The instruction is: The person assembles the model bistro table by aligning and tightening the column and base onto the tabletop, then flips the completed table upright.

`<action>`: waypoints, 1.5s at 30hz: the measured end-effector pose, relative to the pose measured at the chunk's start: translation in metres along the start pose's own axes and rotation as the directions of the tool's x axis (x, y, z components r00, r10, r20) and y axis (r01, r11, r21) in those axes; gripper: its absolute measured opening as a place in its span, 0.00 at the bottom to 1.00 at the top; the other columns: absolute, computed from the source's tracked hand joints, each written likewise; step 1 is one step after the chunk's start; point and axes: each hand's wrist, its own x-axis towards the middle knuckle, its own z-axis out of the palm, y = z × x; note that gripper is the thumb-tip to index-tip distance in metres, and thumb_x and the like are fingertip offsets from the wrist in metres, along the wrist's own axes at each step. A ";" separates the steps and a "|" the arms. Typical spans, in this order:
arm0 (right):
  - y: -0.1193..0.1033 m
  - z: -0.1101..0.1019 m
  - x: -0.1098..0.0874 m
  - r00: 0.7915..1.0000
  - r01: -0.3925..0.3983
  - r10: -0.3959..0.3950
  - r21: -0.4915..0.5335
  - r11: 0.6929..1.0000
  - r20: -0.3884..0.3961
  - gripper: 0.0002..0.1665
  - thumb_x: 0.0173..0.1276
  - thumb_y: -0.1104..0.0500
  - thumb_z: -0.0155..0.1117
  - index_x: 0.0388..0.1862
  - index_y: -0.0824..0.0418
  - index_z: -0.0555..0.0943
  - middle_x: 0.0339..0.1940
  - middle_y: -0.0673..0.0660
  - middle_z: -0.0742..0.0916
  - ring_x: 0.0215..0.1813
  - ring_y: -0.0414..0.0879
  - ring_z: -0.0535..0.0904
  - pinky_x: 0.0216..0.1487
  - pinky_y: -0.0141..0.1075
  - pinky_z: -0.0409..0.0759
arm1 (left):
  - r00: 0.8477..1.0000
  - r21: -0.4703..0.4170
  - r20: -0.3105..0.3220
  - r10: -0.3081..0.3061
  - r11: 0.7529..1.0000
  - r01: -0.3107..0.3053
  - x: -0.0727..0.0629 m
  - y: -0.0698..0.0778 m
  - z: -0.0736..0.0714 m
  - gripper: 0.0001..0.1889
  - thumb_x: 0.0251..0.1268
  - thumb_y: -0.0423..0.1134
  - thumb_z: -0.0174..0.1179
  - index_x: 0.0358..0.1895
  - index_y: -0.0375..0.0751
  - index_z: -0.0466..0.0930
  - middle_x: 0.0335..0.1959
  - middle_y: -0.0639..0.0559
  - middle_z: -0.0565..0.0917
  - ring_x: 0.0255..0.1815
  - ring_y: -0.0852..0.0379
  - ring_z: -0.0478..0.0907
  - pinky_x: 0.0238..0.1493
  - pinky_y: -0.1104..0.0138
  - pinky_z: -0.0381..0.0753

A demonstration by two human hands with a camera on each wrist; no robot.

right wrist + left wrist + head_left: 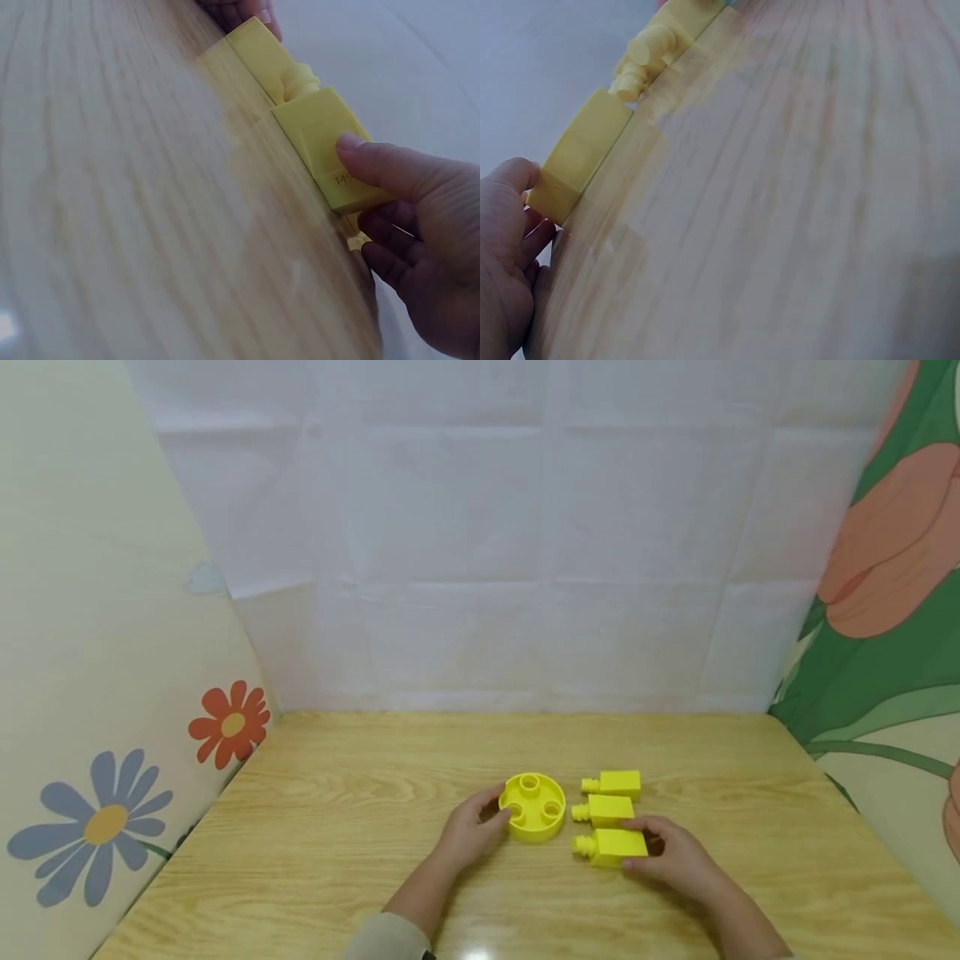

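Observation:
A round yellow base [533,833] with three raised ring sockets lies on the table. At its left rim, my left hand [472,831] holds it between thumb and fingers. To the right, three yellow blocks with ridged necks lie on their sides in a row, necks toward the base. My right hand [678,858] grips the nearest block [617,843] at its plain end, thumb on the near side. In the right wrist view, my thumb presses that block's side [319,139], beside some raised digits. The middle block [611,808] and the far block [621,782] lie just beyond.
The wood-grain table [360,785] reaches back to a creased white sheet [450,568]. Flower-printed panels [105,635] flank it on the left, with another printed panel [900,693] on the right.

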 end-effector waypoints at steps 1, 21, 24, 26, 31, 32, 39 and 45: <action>0.000 0.000 0.000 1.000 0.002 -0.002 0.004 1.000 0.001 0.33 0.51 0.52 0.80 0.56 0.60 0.80 0.55 0.57 0.82 0.47 0.46 0.76 0.46 0.36 0.76 | 1.000 -0.001 0.000 0.000 1.000 0.000 0.000 0.000 0.000 0.27 0.71 0.44 0.58 0.67 0.32 0.70 0.66 0.36 0.75 0.68 0.39 0.71 0.67 0.46 0.70; -0.043 0.007 0.021 0.985 0.161 -0.142 0.229 0.960 -0.098 0.32 0.62 0.62 0.71 0.63 0.66 0.70 0.56 0.67 0.80 0.48 0.48 0.80 0.45 0.30 0.82 | 1.000 0.002 0.005 0.011 1.000 -0.011 -0.001 0.002 0.000 0.27 0.71 0.43 0.58 0.67 0.32 0.70 0.66 0.37 0.75 0.67 0.39 0.72 0.67 0.47 0.70; -0.052 0.009 0.027 0.984 0.133 -0.106 0.199 0.971 -0.140 0.34 0.63 0.57 0.71 0.65 0.64 0.70 0.56 0.64 0.82 0.50 0.47 0.79 0.48 0.30 0.80 | 1.000 0.004 0.004 0.011 1.000 -0.011 -0.001 0.001 0.000 0.27 0.71 0.44 0.58 0.67 0.32 0.70 0.66 0.36 0.75 0.66 0.39 0.72 0.67 0.46 0.71; -0.057 0.011 0.030 0.985 0.103 -0.074 0.189 0.977 -0.156 0.35 0.63 0.56 0.71 0.66 0.62 0.71 0.55 0.62 0.82 0.49 0.48 0.79 0.47 0.31 0.80 | 1.000 -0.005 0.005 0.000 1.000 0.000 -0.002 0.001 0.000 0.27 0.71 0.44 0.58 0.67 0.33 0.70 0.66 0.37 0.75 0.67 0.39 0.71 0.67 0.47 0.70; -0.069 0.016 0.037 0.983 0.101 -0.069 0.180 0.979 -0.172 0.34 0.62 0.57 0.72 0.67 0.60 0.73 0.51 0.62 0.82 0.44 0.48 0.78 0.41 0.30 0.79 | 0.999 -0.019 0.013 -0.031 0.999 0.032 -0.002 0.000 -0.001 0.28 0.71 0.46 0.57 0.68 0.35 0.69 0.67 0.37 0.74 0.69 0.39 0.69 0.69 0.46 0.67; -0.070 0.018 0.038 0.982 0.106 -0.076 0.173 0.979 -0.173 0.34 0.62 0.57 0.72 0.67 0.59 0.73 0.51 0.62 0.82 0.43 0.48 0.77 0.40 0.29 0.79 | 0.999 -0.017 0.014 -0.033 0.999 0.033 -0.002 0.000 0.000 0.28 0.71 0.47 0.57 0.68 0.35 0.69 0.67 0.37 0.74 0.69 0.39 0.69 0.70 0.46 0.67; -0.081 0.028 0.050 0.974 0.183 -0.166 0.103 0.978 -0.154 0.35 0.62 0.55 0.72 0.68 0.57 0.74 0.59 0.60 0.81 0.47 0.48 0.75 0.47 0.35 0.76 | 1.000 0.000 0.005 -0.009 1.000 0.009 -0.002 0.001 -0.001 0.28 0.71 0.46 0.58 0.68 0.34 0.70 0.67 0.37 0.74 0.68 0.38 0.70 0.69 0.46 0.68; -0.087 0.036 0.057 0.959 0.260 -0.256 0.015 0.966 -0.123 0.34 0.63 0.55 0.71 0.68 0.58 0.74 0.62 0.59 0.81 0.51 0.49 0.75 0.51 0.39 0.75 | 1.000 0.005 -0.010 0.006 1.000 -0.006 -0.002 0.001 0.000 0.27 0.70 0.45 0.59 0.66 0.32 0.71 0.65 0.35 0.75 0.68 0.37 0.70 0.69 0.45 0.67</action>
